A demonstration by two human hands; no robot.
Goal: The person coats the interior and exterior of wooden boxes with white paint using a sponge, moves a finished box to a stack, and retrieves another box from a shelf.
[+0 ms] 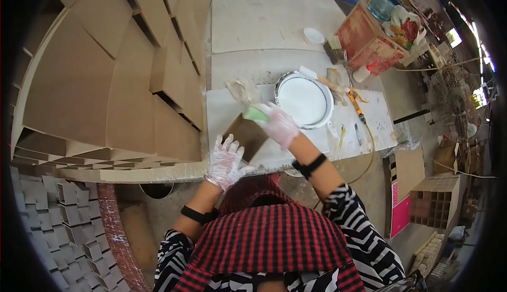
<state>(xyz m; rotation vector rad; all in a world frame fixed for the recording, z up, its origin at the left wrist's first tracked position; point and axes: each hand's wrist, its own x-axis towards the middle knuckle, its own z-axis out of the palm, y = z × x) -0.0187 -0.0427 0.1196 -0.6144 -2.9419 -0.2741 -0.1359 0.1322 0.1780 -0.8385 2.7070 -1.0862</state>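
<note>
A shallow brown cardboard box [246, 136] lies tilted on the white work surface in front of me. My left hand [224, 160], in a clear thin glove, touches its near left edge with the fingers spread. In the same kind of glove, my right hand [280, 125] is closed around a light green sponge [255, 114] at the far end of the box. Just beyond my right hand stands a round tub of white liquid [302, 102], its rim smeared. A crumpled translucent plastic glove or bag [243, 90] lies beyond the box.
Stacked brown boxes [142, 91] wall off the left. Right of the tub lie a brush [330, 85], an orange-handled hose tool [358, 107] and small tools. A small white lid [313, 36] lies farther back, near a red-smeared wooden crate [364, 35]. A fan [457, 99] stands at far right.
</note>
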